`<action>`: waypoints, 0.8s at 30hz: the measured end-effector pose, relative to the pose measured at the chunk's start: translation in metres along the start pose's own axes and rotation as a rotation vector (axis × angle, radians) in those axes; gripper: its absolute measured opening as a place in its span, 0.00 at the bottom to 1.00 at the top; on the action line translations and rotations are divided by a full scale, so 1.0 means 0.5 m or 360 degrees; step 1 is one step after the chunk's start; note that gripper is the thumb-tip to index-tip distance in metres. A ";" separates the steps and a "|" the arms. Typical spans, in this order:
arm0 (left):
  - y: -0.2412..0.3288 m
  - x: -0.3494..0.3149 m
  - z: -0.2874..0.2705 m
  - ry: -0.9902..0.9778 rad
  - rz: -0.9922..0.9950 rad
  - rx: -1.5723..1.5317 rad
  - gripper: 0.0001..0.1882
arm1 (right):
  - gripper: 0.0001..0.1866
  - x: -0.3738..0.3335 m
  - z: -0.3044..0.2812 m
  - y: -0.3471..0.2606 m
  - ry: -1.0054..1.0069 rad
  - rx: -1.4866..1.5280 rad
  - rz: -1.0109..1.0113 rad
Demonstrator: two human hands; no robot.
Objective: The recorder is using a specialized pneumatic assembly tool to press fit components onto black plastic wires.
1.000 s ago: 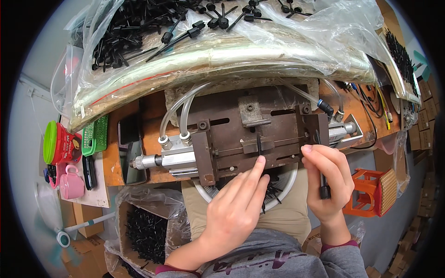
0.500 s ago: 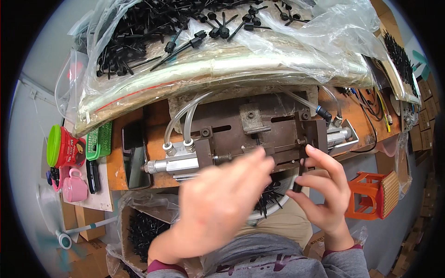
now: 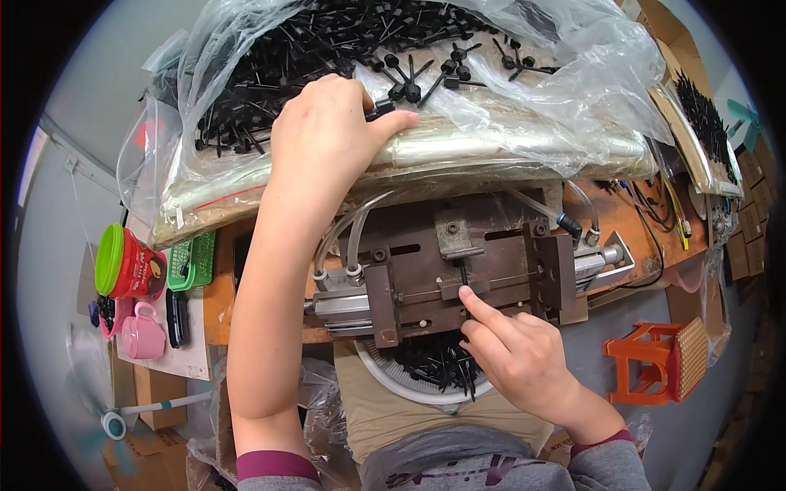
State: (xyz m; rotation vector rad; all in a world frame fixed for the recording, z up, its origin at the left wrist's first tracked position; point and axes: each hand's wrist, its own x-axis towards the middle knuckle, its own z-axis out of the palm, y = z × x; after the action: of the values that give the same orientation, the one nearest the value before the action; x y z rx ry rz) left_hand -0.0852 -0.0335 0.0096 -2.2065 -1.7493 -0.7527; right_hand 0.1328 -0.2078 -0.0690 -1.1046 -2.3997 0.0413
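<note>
My left hand (image 3: pixel 327 123) reaches to the far pile of black plastic parts (image 3: pixel 270 61), each with a thin stem and a ribbed head. Between its thumb and index finger shows one black plastic part (image 3: pixel 380 108); the other fingertips are hidden. In the middle lies a dark metal fixture (image 3: pixel 426 221) with a small steel bracket (image 3: pixel 455 236). A thin black stem (image 3: pixel 464 272) points from under that bracket toward me. My right hand (image 3: pixel 520 356) puts its outstretched index fingertip on the near end of this stem, over a small block, with the other fingers loosely bent.
Silver air cylinders (image 3: pixel 342 309) with clear hoses flank the fixture. A white basket (image 3: pixel 385 380) of black parts sits on my lap. Plastic sheeting (image 3: pixel 524 151) edges the pile. On the left stand a pink cup (image 3: pixel 143 334) and green basket (image 3: pixel 193 260); an orange stool (image 3: pixel 647 364) is right.
My left hand has gone from above the fixture to the far pile. My right hand has moved left from the fixture's right end, and the dark rod in its fingers no longer shows there.
</note>
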 end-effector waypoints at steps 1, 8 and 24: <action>0.001 -0.002 -0.004 -0.0031 -0.0023 -0.0061 0.25 | 0.07 -0.002 -0.002 0.001 -0.0016 -0.0016 -0.0003; 0.010 -0.057 -0.030 0.0224 0.0161 -0.0455 0.14 | 0.13 0.038 -0.049 0.020 0.0046 0.0253 0.0039; 0.064 -0.185 -0.106 0.0304 0.0341 -0.1064 0.21 | 0.07 0.360 -0.008 0.141 0.0826 0.0232 -0.0274</action>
State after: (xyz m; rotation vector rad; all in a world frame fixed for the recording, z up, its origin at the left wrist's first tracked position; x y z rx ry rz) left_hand -0.0824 -0.1448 0.0105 -2.5393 -1.2532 -1.6085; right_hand 0.0853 -0.0316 -0.0055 -0.7285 -1.9771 -0.1141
